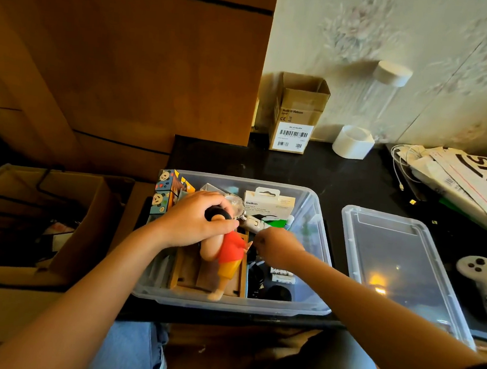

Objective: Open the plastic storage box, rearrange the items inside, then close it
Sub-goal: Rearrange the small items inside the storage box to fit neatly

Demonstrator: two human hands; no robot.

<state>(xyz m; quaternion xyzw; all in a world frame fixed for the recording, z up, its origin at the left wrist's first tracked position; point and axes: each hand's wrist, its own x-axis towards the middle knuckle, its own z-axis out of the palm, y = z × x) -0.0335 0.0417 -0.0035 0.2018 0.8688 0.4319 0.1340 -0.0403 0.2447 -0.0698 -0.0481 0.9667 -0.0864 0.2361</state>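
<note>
From the head view, the clear plastic storage box point(316, 217) sits open on the black desk point(311, 172), its lid point(400, 265) lying just beside it to the right. The left hand point(195, 221) curls round the black-haired head of a toy figure point(230, 253) in a red shirt, lying across a wooden tray point(184, 270). The right hand point(278, 247) is bunched down among the small items; whether it pinches anything, I cannot tell. Gripped only by its head, the figure could swing and knock the Belkin package point(270, 204) over.
</note>
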